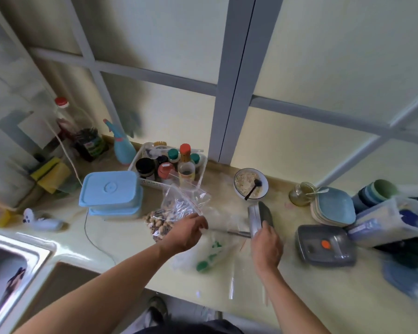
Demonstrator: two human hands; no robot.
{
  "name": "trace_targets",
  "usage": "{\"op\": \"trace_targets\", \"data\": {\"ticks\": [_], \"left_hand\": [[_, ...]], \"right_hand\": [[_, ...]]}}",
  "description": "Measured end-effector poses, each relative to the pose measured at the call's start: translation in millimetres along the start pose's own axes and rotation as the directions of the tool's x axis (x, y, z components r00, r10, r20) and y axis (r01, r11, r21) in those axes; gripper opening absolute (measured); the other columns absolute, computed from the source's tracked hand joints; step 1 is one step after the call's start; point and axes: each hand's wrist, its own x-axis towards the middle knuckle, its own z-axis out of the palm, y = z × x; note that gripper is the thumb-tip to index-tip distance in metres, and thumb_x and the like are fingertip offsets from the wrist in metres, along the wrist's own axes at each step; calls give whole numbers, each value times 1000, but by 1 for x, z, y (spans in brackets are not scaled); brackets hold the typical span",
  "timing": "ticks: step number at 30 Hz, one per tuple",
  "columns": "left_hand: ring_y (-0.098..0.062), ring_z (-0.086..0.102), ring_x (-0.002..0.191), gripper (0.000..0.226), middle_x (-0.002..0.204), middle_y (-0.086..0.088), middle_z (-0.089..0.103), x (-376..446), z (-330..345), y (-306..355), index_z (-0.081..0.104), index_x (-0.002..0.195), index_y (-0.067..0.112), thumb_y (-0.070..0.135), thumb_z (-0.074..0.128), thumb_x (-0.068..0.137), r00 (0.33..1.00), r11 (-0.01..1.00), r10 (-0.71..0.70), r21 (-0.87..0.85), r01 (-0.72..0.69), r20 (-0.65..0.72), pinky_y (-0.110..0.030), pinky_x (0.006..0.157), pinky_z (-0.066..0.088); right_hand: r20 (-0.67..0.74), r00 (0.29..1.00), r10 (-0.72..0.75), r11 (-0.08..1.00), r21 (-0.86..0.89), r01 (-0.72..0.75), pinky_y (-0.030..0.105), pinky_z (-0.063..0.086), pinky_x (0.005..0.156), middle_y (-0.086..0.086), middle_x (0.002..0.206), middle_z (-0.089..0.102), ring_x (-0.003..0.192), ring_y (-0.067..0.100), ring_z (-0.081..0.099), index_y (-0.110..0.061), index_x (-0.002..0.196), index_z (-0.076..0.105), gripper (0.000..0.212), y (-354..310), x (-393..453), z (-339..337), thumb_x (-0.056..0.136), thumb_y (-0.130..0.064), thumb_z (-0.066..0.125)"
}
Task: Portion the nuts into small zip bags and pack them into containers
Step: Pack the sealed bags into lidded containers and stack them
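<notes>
Head view — left hand (186,233) pinches clear zip bag (185,201) w/ nuts; right hand (267,247) grips gray box (260,216) — both arms out over bench (135,268).

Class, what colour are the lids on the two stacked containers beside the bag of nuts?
Light blue lids, on clear bodies; the head view shows them.

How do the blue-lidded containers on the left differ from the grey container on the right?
The blue-lidded containers are stacked two high beside the white basket; the grey container lies alone near the plates. Their lids are plain pale blue; its lid is dark grey with an orange spot. All have lids on and rest on the counter.
</notes>
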Motion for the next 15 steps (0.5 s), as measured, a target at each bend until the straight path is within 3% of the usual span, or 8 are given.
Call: {"op": "trace_targets", "data": {"ticks": [4, 6, 8, 10, 12, 15], "left_hand": [[-22, 68, 85, 26, 96, -4, 69, 10, 15, 13, 60, 112, 18, 30, 42, 97, 978, 959, -201, -190, 208, 57, -41, 81, 56], [-21, 72, 81, 34, 99, -11, 69, 10, 19, 20, 56, 116, 14, 41, 38, 107, 940, 853, -310, -393, 342, 145, -42, 80, 59], [-26, 74, 82, 51, 106, -18, 69, 8, 16, 26, 55, 121, 11, 54, 32, 106, 863, 622, -434, -607, 494, 258, -40, 76, 59], [-34, 75, 88, 65, 113, -22, 69, 7, 11, 28, 54, 127, 12, 65, 27, 102, 787, 391, -480, -709, 587, 387, -40, 75, 61], [-41, 72, 101, 76, 121, -25, 67, 6, 5, 29, 55, 130, 15, 75, 22, 97, 754, 179, -441, -775, 605, 487, -44, 78, 61], [-42, 66, 114, 86, 121, -26, 68, 2, -5, 25, 65, 125, 9, 78, 23, 95, 746, -54, -449, -849, 526, 491, -54, 92, 56]], "right_hand": [[-1, 997, -77, 997, 7, 77, 42, 52, 76, 13, 97, 72, 87, 34, 68, -7, 105, 66, 39, 2, 10, -13, 70, 2, 81], [-108, 975, -196, 980, 18, 200, 41, 53, 74, 13, 93, 72, 85, 33, 69, -5, 104, 68, 45, 1, 10, -13, 63, 10, 80], [-231, 931, -283, 952, 48, 301, 42, 52, 77, 11, 92, 70, 84, 32, 67, -5, 108, 69, 47, -4, 6, -11, 66, 16, 71], [-332, 874, -355, 912, 82, 402, 41, 50, 79, 8, 92, 68, 85, 30, 65, -7, 110, 70, 44, -13, 2, -9, 73, 16, 60], [-393, 780, -488, 824, 87, 560, 40, 50, 84, 7, 99, 69, 91, 27, 64, -9, 112, 71, 39, -24, -5, -7, 82, 8, 53], [-381, 621, -685, 634, 109, 766, 38, 49, 94, 5, 114, 70, 104, 22, 64, -9, 117, 72, 34, -46, -19, -1, 92, -2, 49]]}}
